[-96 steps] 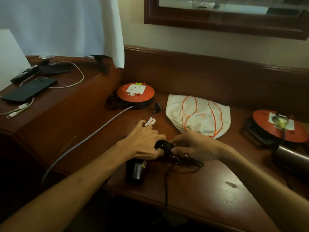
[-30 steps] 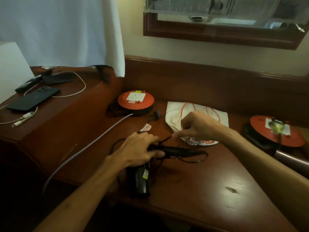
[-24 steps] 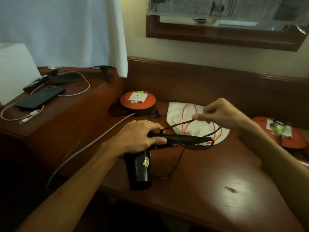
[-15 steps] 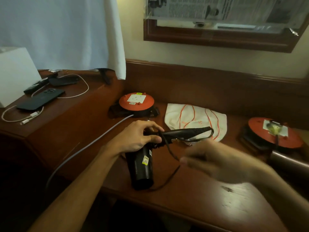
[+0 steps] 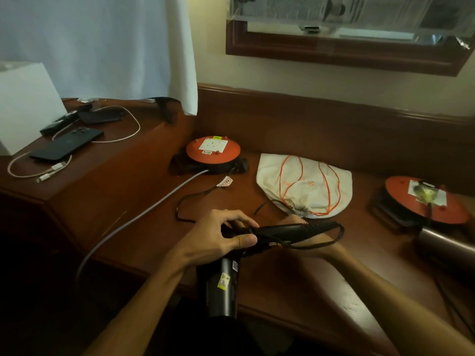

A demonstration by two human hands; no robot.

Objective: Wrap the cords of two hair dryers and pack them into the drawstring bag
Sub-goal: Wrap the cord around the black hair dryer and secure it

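Note:
A black hair dryer [image 5: 223, 286] is over the desk's front edge, barrel toward me and handle [image 5: 290, 229] pointing right. My left hand [image 5: 218, 237] grips it where barrel and handle meet. My right hand [image 5: 317, 239] is under the handle, mostly hidden by it, holding the black cord [image 5: 340, 231] that loops around the handle's end. The slack cord [image 5: 183, 205] trails across the desk past a white tag [image 5: 226, 181]. The white drawstring bag [image 5: 305, 186] with orange strings lies flat behind. A second hair dryer [image 5: 444, 246] lies at the right edge.
Two orange cable reels stand on the desk, one [image 5: 213, 151] at the back left with a grey cable [image 5: 144, 214] running off the edge, one [image 5: 424, 199] at the right. A raised shelf at the left holds a phone [image 5: 66, 146] and white charging cables.
My right hand carried the cord up over the handle, swung down in front, and now sits under the handle. The dryer is lifted slightly; my left hand keeps its grip.

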